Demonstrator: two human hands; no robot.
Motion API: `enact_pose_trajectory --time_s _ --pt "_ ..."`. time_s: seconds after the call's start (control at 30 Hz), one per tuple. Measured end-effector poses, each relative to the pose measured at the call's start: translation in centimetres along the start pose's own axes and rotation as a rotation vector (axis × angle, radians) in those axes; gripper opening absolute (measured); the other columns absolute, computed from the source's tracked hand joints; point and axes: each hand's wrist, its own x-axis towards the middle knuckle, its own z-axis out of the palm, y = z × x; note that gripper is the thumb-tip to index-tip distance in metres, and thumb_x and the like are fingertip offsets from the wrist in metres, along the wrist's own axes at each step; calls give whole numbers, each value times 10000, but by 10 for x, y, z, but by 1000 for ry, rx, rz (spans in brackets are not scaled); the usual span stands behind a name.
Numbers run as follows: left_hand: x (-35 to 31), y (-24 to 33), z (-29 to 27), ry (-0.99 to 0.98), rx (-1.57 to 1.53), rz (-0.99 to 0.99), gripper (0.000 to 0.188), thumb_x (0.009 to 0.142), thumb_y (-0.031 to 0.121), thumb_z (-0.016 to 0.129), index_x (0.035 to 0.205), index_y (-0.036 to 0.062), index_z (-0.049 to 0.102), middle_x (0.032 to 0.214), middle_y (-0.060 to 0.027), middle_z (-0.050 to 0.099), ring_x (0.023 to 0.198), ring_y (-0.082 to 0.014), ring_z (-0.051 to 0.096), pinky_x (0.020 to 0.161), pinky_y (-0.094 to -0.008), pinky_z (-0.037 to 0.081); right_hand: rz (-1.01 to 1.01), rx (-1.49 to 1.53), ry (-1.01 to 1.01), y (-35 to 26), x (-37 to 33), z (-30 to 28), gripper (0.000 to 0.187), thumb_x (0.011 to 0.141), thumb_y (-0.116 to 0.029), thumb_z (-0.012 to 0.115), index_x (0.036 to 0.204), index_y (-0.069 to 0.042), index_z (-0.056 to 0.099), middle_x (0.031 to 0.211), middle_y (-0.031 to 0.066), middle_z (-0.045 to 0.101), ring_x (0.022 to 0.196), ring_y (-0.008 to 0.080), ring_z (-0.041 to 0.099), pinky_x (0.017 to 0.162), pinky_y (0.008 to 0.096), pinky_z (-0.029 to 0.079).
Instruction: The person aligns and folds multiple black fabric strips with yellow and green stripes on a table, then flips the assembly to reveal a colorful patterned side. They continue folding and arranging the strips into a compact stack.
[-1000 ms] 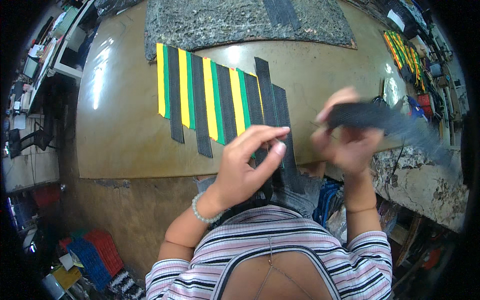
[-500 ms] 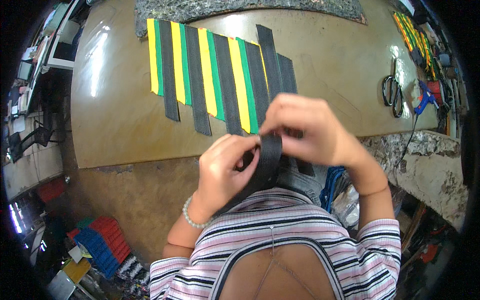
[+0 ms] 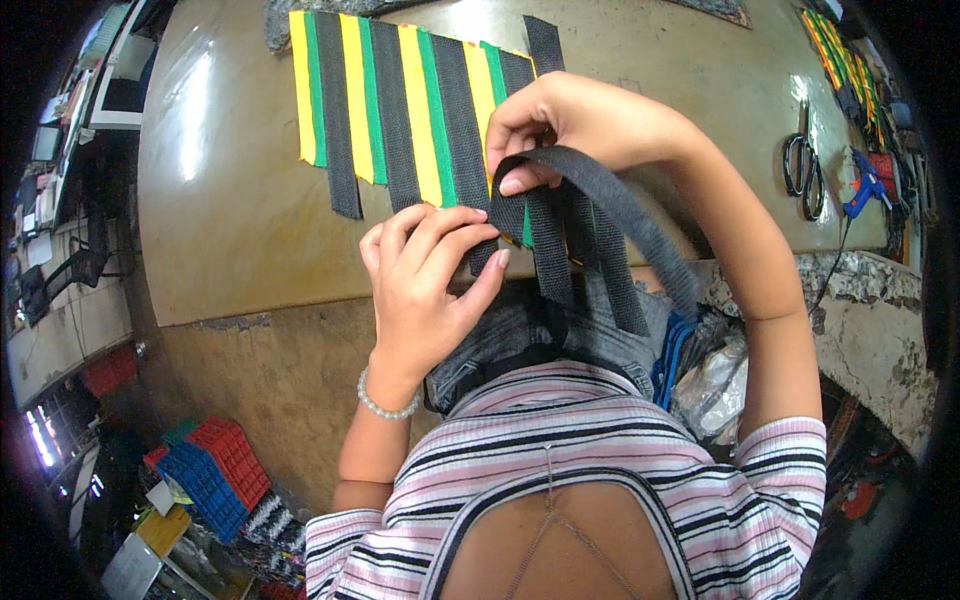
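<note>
A panel of black webbing strips (image 3: 388, 110) alternating with yellow and green strips (image 3: 362, 100) lies on the table. My right hand (image 3: 580, 118) pinches a long black webbing strap (image 3: 635, 215) over the panel's right part. The strap's folded end is at my fingertips, and its free length loops to the right and down toward my lap. My left hand (image 3: 425, 285) lies palm down with fingers stretched out, its fingertips on the lower ends of the strips beside the held strap. Several black strip ends hang over the table's near edge.
On the table's right are black-handled scissors (image 3: 804, 170) and a blue glue gun (image 3: 866, 186) with its cord. Bundled coloured strips (image 3: 850, 70) lie at the far right. A rough stone slab (image 3: 292, 28) sits at the back. Clear plastic (image 3: 712, 385) is beside my lap.
Both hands have moved forward from near my body onto the panel. The strap, held between both hands before, is now in my right hand, and my left hand has spread flat.
</note>
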Motion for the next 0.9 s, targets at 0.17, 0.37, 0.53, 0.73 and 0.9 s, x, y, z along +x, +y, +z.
enact_pose_trajectory --time_s 0.17,0.37,0.53,0.73,0.9 --pt "0 -1 2 -3 15 4 213 763 200 839 933 160 717 1111 49 701 1091 -214 584 970 -405 346 2 -34 -32 3 1 3 247 835 -164 839 973 8 726 795 44 720 728 100 643 671 278 520" --pt "-3 1 3 -9 0 -36 273 747 185 864 955 136 693 1115 9 721 1120 -269 580 1006 -419 355 -64 -120 -31 3 2 5 230 831 -164 834 951 -4 720 747 44 687 686 99 597 640 291 490" --pt "-5 -2 5 -4 32 12 277 741 186 864 974 151 719 1130 16 712 1117 -254 583 992 -418 356 -81 -216 -51 3 5 4 228 823 -170 830 932 -6 715 730 57 671 676 106 581 635 304 481" --pt "-8 -3 6 16 93 129 322 731 172 845 1040 189 756 1134 39 706 1089 -207 592 952 -418 351 -97 -173 -20 4 4 6 201 819 -148 820 904 -4 707 716 63 670 671 113 587 633 311 483" --pt "-9 -4 7 17 149 207 359 764 229 815 1118 217 751 1187 88 695 1076 -166 580 925 -423 315 -72 -186 -35 1 4 7 167 823 -109 800 889 4 697 721 71 682 681 114 607 644 302 495"
